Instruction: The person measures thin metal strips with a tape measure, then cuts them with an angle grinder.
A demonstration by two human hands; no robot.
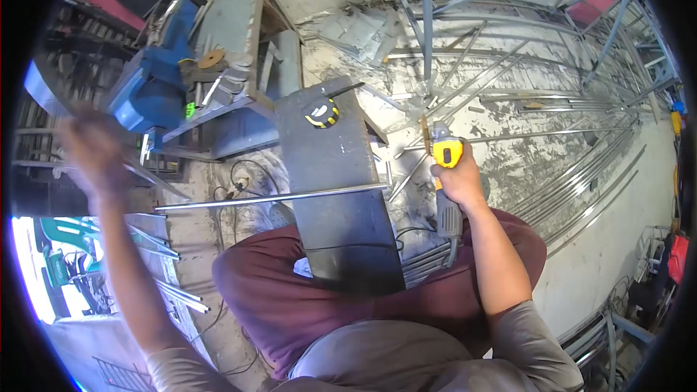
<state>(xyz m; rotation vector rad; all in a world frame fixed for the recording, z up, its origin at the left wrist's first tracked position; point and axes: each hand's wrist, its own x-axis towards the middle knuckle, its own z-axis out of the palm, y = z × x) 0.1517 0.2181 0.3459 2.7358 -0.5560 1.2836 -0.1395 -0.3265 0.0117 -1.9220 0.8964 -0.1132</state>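
My right hand [462, 180] is wrapped around a yellow and grey power tool [448, 153], which looks like an angle grinder, with its disc edge-on at the upper left. My left hand [94, 151] is raised at the far left and smeared by motion, so its fingers cannot be made out. A thin shiny metal rod [272, 198] lies across a dark bench plate [323, 160], its left end reaching out below and right of my left hand. On the plate's upper part sits a black and yellow tape measure [321, 112], with a dark pointed tool [345, 90] above it.
A blue vise [149, 94] and a metal worktable [236, 22] stand at the upper left. Long metal bars [581, 196] lie on the floor at the right, below a tubular frame [427, 22]. Cables [236, 192] run over the floor left of the plate.
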